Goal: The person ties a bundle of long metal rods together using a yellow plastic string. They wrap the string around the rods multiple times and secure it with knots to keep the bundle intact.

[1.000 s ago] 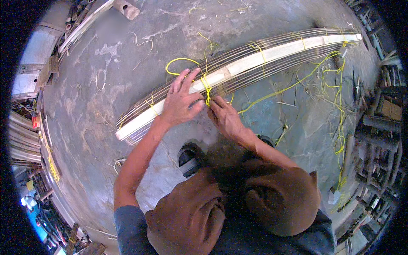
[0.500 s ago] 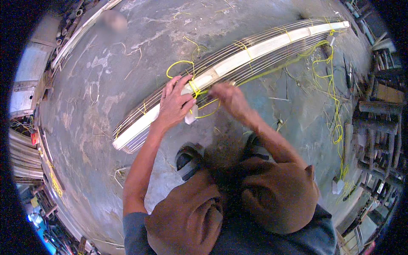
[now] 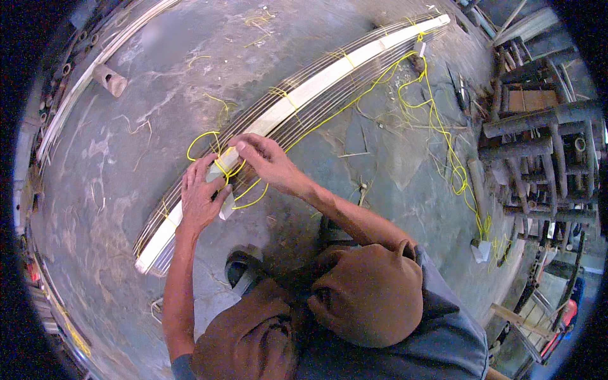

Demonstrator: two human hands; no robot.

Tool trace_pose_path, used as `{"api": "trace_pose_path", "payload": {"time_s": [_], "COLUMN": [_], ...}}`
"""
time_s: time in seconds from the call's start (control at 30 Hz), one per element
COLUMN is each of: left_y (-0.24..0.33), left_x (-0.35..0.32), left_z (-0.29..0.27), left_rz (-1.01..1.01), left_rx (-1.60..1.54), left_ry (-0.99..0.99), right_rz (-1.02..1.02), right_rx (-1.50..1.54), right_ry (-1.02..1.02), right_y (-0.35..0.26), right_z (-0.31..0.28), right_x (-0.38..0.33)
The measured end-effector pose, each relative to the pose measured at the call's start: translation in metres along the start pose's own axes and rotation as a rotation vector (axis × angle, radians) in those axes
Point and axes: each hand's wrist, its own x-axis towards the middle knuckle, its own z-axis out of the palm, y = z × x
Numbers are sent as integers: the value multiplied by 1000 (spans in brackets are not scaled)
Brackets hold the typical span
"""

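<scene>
A long pale slat (image 3: 316, 82), wooden or bamboo, lies diagonally on the floor over a curved mat of thin dark rods (image 3: 244, 126). Yellow cord (image 3: 248, 201) is looped around the slat near its lower left part, with a big loop standing out on the far side. My left hand (image 3: 201, 201) straddles the slat beside this loop, fingers at the far edge and thumb at the near one. Just above it, my right hand (image 3: 269, 163) is closed in a pinch on the yellow cord over the slat. A small white block (image 3: 227, 208) sits by my left thumb.
More yellow cord (image 3: 434, 104) trails along the right to a pale block (image 3: 481, 251) on the floor. Dark wooden pieces (image 3: 538, 136) are stacked at the right. A hollow cut tube (image 3: 110, 80) and long pale strips (image 3: 76, 107) lie at upper left.
My right hand has moved from the near side of the slat up over it, drawing cord along. My left hand stays on the slat. The whole view has shifted, showing more on the right.
</scene>
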Motion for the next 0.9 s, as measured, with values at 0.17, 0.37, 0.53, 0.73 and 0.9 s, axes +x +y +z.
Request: {"api": "trace_pose_path", "payload": {"time_s": [0.17, 0.37, 0.53, 0.73, 0.9], "left_y": [-12, -13, -16, -17, -18], "left_x": [-3, -4, -3, -2, -4], "left_z": [-7, -9, -8, -4, -6], "left_rz": [20, -9, 1, 3, -6], "left_rx": [-68, -163, -212, -213, -207], "left_ry": [-45, -26, -11, 11, 20], "right_rz": [-173, -505, -587, -639, -576], "right_rx": [-601, -970, -970, -1079, -1127], "right_ry": [92, -33, -84, 1, -60], "right_y": [9, 23, 33, 36, 13], "right_z": [11, 12, 16, 18, 20], "right_x": [2, -3, -11, -6, -10]}}
